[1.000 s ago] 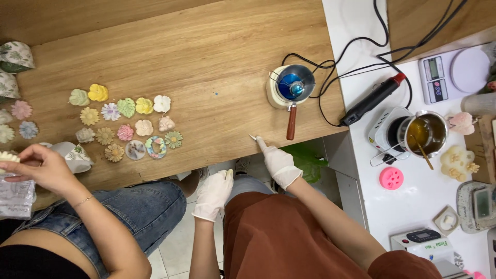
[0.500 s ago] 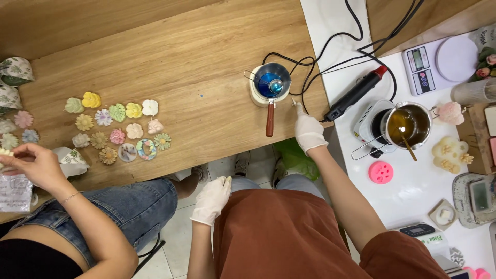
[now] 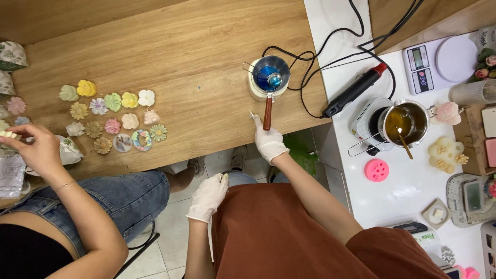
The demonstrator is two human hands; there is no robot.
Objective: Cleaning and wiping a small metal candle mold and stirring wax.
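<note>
My right hand (image 3: 269, 142), in a white glove, is at the table's front edge, at the lower end of the wooden handle (image 3: 267, 113) of a small metal pot (image 3: 270, 77) of blue liquid. Its index finger stretches up along the left of the handle; I cannot see whether it grips. The pot sits on a small cream warmer on the wooden table (image 3: 196, 46). My left hand (image 3: 207, 197), also gloved, rests loosely at the edge of my brown apron (image 3: 289, 243) and holds nothing.
Several pastel flower-shaped pieces (image 3: 111, 121) lie in rows at the table's left. Another person's hand (image 3: 36, 150) there holds a small pale piece. On the white table to the right are a heat gun (image 3: 356, 89), a pot of amber liquid (image 3: 405, 123) on a hotplate, a pink mould (image 3: 376, 170) and a scale (image 3: 439, 59).
My right hand has moved left, from beside the pot down to the end of its handle. My left hand has stayed by my lap. The view has shifted.
</note>
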